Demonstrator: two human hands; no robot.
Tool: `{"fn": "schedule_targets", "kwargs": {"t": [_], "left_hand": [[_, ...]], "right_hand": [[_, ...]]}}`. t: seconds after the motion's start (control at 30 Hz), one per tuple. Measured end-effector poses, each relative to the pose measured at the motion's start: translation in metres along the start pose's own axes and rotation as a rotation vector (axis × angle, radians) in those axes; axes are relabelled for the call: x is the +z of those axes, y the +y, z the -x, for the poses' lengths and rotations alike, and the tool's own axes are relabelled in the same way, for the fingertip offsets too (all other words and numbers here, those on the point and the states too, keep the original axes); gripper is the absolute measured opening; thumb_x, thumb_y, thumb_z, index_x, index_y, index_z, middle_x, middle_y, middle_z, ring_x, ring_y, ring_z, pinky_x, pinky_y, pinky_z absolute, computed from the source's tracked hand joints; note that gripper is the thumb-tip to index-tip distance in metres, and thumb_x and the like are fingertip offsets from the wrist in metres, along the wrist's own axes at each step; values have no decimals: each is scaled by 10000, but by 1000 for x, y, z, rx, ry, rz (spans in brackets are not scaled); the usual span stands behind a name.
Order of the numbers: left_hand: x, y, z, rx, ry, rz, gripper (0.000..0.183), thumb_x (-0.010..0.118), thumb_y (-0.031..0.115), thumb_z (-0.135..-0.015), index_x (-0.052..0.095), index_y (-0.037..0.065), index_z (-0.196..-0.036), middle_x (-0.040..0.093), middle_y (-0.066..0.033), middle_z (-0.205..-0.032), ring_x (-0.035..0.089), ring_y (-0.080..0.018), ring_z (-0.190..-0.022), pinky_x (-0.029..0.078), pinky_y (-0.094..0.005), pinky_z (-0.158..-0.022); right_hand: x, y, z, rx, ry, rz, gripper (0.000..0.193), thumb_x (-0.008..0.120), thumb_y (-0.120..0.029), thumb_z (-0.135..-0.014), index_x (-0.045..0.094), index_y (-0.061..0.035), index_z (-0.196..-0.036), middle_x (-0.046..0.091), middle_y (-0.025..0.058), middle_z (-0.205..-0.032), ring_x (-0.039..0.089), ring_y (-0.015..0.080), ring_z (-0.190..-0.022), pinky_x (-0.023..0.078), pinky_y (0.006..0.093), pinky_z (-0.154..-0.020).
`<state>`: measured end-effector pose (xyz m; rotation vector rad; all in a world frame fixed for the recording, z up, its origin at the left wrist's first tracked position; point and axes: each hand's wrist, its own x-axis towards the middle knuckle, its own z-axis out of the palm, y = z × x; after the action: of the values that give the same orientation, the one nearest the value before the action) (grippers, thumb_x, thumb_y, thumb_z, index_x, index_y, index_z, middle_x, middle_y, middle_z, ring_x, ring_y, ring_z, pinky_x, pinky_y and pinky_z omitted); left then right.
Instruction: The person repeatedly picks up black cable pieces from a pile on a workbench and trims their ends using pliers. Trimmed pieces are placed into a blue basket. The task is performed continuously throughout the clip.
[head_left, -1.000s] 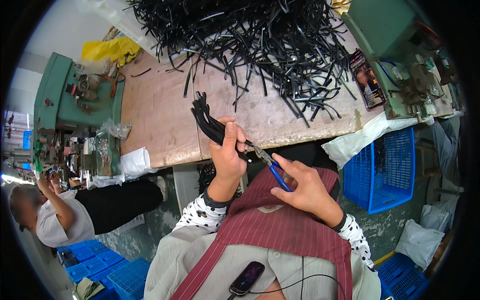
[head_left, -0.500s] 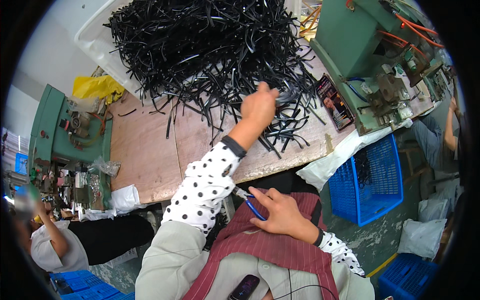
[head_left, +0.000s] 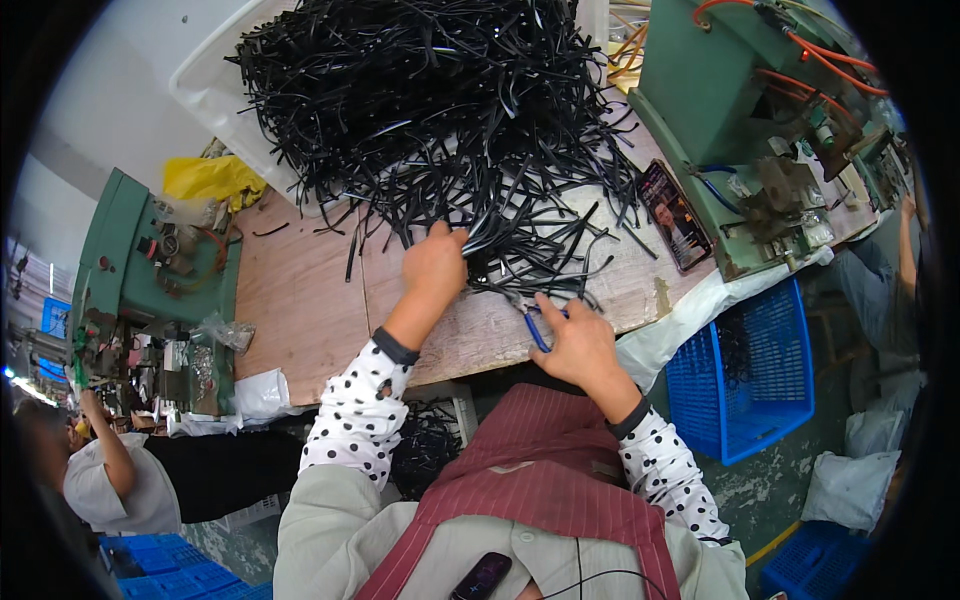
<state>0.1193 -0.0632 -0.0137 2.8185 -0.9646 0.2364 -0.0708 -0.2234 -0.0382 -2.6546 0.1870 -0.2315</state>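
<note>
Since the picture before, the left hand (head_left: 435, 265) has slid lower, to the near edge of the big black pile, and the right hand (head_left: 580, 345) has come up to the wooden table (head_left: 300, 300). Left fingers are closed around a few black strips (head_left: 520, 235) that point off to the right, long side running left to right. Right fingers are wrapped around one pair of blue-handled cutters (head_left: 530, 322), tips pointing up and left toward the pile. Strips are too many to count. One phone (head_left: 675, 215) lies on the table. One blue basket (head_left: 745, 375) sits at the right.
</note>
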Motion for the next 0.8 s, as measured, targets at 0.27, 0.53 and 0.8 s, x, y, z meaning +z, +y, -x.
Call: {"fn": "schedule_targets", "kwargs": {"t": [0.27, 0.53, 0.8], "left_hand": [[-3, -46, 56, -262, 143, 280, 293, 727, 134, -739, 709, 113, -1031, 626, -150, -936, 623, -352, -862, 506, -428, -716], [-32, -13, 67, -503, 111, 629, 181, 706, 137, -800, 693, 48, -956, 669, -164, -849, 648, -340, -795, 501, -408, -696], [-8, -39, 46, -147, 184, 280, 327, 725, 50, -704, 698, 141, -1017, 573, -108, -1066, 639, -330, -845, 513, -438, -692]], "right_hand": [[0, -3, 3, 62, 5, 38, 750, 780, -358, -661, 547, -161, -1347, 563, 198, -976, 611, 372, -857, 515, 456, -725], [0, -10, 28, 65, 96, -47, 776, 816, -330, -617, 560, -182, -1334, 548, 135, -909, 609, 338, -787, 505, 427, -669], [-13, -23, 48, -8, 95, -87, 812, 830, -323, -609, 536, -178, -1352, 526, 133, -858, 590, 325, -738, 496, 433, -630]]}}
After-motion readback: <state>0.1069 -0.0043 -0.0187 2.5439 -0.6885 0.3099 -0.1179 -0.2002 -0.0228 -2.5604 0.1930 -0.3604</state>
